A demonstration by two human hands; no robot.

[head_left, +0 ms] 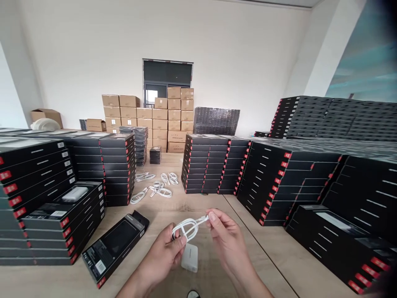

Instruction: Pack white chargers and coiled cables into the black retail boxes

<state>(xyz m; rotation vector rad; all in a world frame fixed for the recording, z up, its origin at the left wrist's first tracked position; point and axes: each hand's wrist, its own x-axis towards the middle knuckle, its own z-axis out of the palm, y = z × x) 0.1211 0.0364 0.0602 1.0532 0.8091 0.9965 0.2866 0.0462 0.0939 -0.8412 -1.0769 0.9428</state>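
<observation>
A coiled white cable [190,228] is held up over the wooden table in front of me. My left hand [167,250] pinches the coil at its lower left side. With thumb and fingertips, my right hand [228,234] grips the connector end of the same cable. Just below the coil is a white charger block [190,258], partly hidden at its top left by my left fingers; I cannot tell whether they touch it. Left of my hands lies a black product box [116,248], its end flap standing open.
Stacks of black boxes [116,165] line the left side, with more black boxes [263,182] on the right. Several coiled white cables [161,191] lie mid-table. Another white block [74,193] rests on the left boxes. Brown cartons [159,124] are piled at the back wall.
</observation>
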